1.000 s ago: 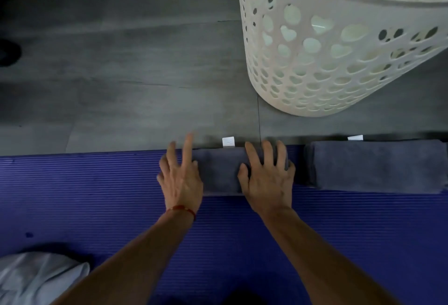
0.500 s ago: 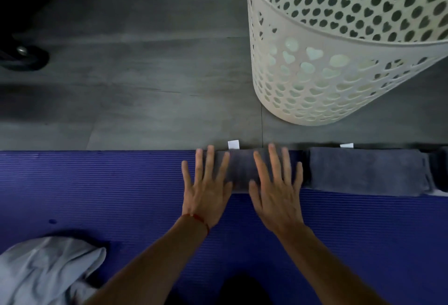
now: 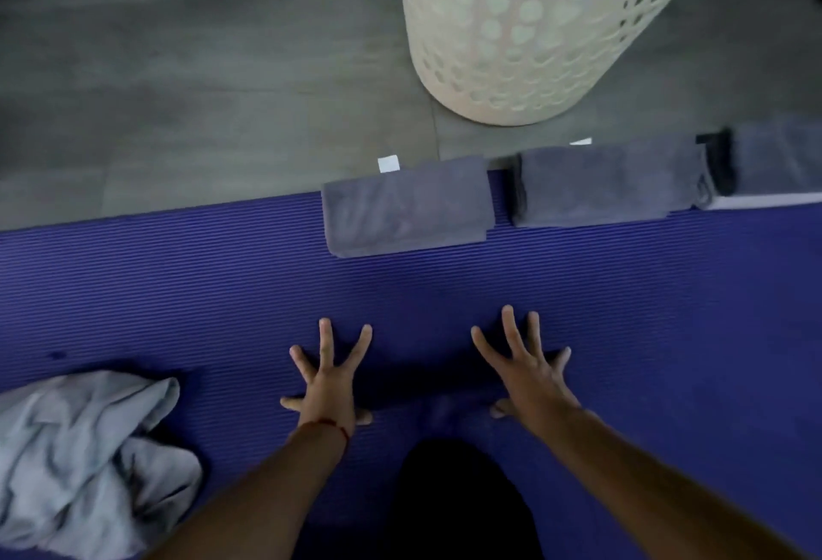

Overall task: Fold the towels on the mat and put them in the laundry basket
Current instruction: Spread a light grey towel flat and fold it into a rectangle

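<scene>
A folded grey towel (image 3: 407,212) lies at the far edge of the blue mat (image 3: 178,292), a white tag at its back. To its right sits a second folded grey towel (image 3: 609,186), and a third folded towel (image 3: 776,163) is at the right edge. The white perforated laundry basket (image 3: 525,34) stands on the floor behind them. My left hand (image 3: 327,377) and my right hand (image 3: 527,372) hover with fingers spread over the mat, well short of the towels, holding nothing. A crumpled light grey towel (image 3: 84,457) lies at the lower left.
Grey floor (image 3: 200,92) stretches beyond the mat's far edge. A dark shape, part of my body (image 3: 462,501), fills the bottom centre between my forearms.
Both hands have lifted off the folded towel and drawn back toward me. The towel stays at the mat's far edge, and more of the crumpled towel shows.
</scene>
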`<state>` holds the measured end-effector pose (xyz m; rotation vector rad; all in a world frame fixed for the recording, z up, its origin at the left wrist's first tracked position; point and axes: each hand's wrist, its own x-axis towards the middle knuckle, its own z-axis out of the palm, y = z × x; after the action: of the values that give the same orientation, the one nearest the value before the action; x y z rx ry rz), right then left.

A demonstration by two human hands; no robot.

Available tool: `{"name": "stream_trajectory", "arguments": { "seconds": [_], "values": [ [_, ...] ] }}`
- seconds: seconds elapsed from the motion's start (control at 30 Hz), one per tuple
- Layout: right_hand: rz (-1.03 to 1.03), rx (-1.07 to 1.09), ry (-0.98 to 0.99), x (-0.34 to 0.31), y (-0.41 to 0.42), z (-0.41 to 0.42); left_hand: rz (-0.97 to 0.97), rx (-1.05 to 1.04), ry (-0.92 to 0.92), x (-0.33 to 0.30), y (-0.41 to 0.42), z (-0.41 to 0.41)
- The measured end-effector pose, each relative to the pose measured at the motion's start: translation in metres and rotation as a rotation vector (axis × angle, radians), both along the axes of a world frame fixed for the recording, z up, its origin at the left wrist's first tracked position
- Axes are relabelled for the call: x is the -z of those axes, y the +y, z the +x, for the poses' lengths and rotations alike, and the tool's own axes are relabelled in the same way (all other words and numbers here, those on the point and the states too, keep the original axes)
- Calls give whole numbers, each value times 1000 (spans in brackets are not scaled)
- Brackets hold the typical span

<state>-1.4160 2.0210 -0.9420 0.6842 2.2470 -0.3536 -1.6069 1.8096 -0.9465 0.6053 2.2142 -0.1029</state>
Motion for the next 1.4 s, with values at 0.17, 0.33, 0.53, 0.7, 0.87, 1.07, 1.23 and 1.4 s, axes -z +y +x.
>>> {"name": "stream_trajectory", "arguments": {
  "seconds": [0.17, 0.33, 0.53, 0.7, 0.87, 1.07, 1.23, 1.4],
  "values": [
    [-35, 30, 9, 5, 4, 1, 24, -6, -18, -1, 0, 1],
    [-45, 110, 31, 0, 3, -1, 43, -1, -5, 5, -2, 0],
    [92, 116, 42, -6, -43, -15, 115, 11, 21, 18, -9, -5],
    [-28, -184, 81, -12, -115, 13, 405, 153, 320, 33, -102, 43],
    [-176, -347, -24, -64, -164, 25, 374, 283, 513, 35, -217, 61],
    [-248, -434, 80, -80, -199, 27, 73, -174, 596, 19, -291, -15],
    [-259, -461, 67, -82, -210, 55, 344, -272, 445, -14, -291, -23],
    [-348, -134, 275, -87, -197, 74, 859, 185, 198, -39, -224, 102]
  ]
}}
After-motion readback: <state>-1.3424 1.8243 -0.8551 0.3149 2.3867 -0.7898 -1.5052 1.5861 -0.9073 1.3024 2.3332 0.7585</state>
